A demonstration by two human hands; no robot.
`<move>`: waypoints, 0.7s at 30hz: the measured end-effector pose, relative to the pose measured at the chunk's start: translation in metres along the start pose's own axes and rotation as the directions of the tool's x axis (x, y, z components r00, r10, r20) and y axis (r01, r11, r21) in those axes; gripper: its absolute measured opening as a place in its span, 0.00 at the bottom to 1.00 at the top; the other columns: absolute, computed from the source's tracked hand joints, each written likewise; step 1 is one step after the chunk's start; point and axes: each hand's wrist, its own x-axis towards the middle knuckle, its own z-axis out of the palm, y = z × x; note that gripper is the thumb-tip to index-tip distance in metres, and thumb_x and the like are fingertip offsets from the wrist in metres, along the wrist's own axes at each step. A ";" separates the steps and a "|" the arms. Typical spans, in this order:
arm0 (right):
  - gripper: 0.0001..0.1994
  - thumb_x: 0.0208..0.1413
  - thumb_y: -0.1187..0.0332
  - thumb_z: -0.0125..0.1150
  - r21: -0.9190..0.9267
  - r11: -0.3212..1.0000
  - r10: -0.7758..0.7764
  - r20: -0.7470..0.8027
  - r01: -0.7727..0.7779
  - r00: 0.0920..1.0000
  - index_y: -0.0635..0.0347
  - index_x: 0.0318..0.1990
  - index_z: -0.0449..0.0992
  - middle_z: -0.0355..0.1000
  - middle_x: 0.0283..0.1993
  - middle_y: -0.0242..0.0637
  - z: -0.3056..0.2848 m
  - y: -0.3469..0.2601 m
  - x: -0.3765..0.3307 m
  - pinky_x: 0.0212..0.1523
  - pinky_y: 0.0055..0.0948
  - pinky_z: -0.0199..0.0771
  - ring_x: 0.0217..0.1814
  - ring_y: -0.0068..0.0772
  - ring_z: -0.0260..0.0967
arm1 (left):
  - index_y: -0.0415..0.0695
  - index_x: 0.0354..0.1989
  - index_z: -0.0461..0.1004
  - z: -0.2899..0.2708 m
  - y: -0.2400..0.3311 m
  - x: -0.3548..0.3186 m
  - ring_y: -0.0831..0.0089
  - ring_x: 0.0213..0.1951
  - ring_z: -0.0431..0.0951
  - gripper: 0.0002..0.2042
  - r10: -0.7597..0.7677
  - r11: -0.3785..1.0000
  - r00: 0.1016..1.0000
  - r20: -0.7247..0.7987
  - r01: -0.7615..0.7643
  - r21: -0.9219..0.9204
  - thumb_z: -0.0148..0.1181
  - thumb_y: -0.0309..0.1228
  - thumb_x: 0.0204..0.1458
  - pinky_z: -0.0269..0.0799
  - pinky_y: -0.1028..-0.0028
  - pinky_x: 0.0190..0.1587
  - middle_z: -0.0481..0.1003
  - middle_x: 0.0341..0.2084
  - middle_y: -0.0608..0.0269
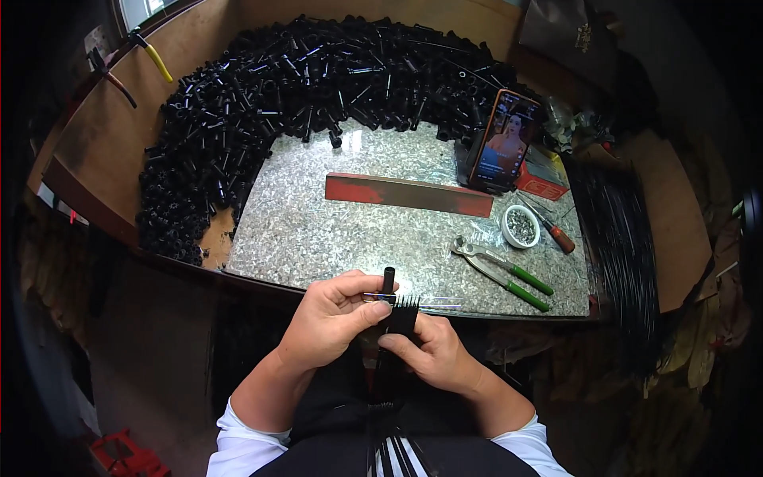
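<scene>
While the left hand (330, 318) grips a short black tube (388, 281) upright at the near table edge (509, 316), the right hand (429, 350) pinches a bundle of black rods (401, 312) just beside it.

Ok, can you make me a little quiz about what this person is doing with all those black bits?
1. True or false: the left hand holds a small black tube upright.
2. What does the right hand pinch?
A. the pliers
B. a bundle of thin black rods
C. the phone
3. Fill in: the pliers on the slab have ____ handles.

Key
1. True.
2. B. The rods fan out just beside the tube.
3. Green. They lie to the right of both hands, near a small white bowl.
</scene>
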 end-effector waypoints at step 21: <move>0.12 0.54 0.67 0.64 0.168 0.968 0.180 0.061 -0.188 0.982 0.62 0.42 0.73 0.72 0.28 0.28 -0.005 0.008 -0.003 0.18 0.16 0.65 0.19 0.15 0.66 | 0.32 0.48 0.70 0.007 -0.034 -0.004 0.72 0.38 0.78 0.14 0.007 0.899 1.000 -0.002 -0.007 -0.439 0.58 0.22 0.54 0.75 0.77 0.42 0.77 0.37 0.55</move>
